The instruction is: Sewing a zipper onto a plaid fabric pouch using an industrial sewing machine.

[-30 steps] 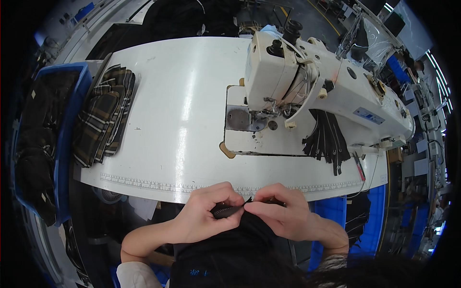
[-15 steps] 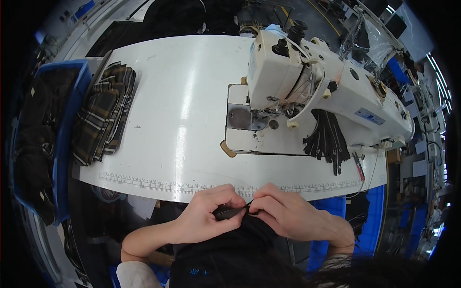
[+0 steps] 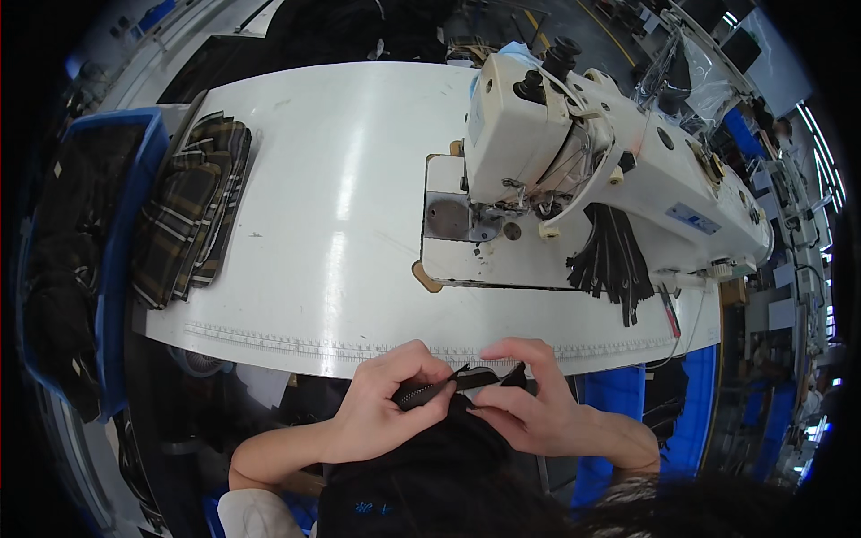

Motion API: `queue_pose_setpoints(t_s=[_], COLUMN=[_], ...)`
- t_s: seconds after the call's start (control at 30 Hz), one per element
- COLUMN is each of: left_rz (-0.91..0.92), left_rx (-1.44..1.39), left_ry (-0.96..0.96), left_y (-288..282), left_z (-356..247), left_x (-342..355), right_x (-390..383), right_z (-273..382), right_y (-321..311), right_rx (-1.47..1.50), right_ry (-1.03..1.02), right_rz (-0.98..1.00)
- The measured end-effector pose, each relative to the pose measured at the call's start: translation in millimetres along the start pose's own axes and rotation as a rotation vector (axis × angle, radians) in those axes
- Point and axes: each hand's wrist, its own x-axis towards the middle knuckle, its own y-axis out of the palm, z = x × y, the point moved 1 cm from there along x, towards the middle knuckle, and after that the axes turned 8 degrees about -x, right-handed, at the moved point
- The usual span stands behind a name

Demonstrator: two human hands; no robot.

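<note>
**Black, metal-toothed zipper strip (image 3: 416,395) in hand**

The left hand (image 3: 387,402) pinches it near the white tabletop (image 3: 296,269), apparently steadying its end; the right hand (image 3: 536,408) parts thumb and forefinger, any grip by its other fingers unclear.

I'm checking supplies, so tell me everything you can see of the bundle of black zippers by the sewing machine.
The bundle of black zippers looks like cloth tapes with thin silvery lines and small shiny bits, perhaps sliders, near the lower ends. Gathered above, it fans out below, lying loose beneath the arm of the white sewing machine, across the machine's bed and onto the tabletop, left of a red-handled tool. Overlap hides the count.
</note>
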Motion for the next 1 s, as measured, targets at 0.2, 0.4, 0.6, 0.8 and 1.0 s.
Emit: queue_pose_setpoints(t_s=[0.2, 0.4, 0.6, 0.8, 1.0], left_rz=[-0.038, 0.041, -0.112, 0.013, 0.154], left_rx=[0.010, 0.128, 0.820, 0.720, 0.000], left_ry=[0.119, 0.154, 1.177, 1.170, 0.064], left_y=[3, -2, 1, -4, -7], left_z=[4, 2, 24, 8, -15], left_x=[-2, -10, -14, -5, -5], right_x=[-8, -19, -11, -12, -13], right_z=[-6, 4, 11, 10, 8], right_y=[8, 8, 1, 0, -1], right_rx=[0.148, -0.220, 0.167, -0.012, -0.252], right_ry=[0.070, -0.251, 0.090, -0.090, -0.350], right_rz=[0.084, -0.100, 0.006, -0.051, -0.076])
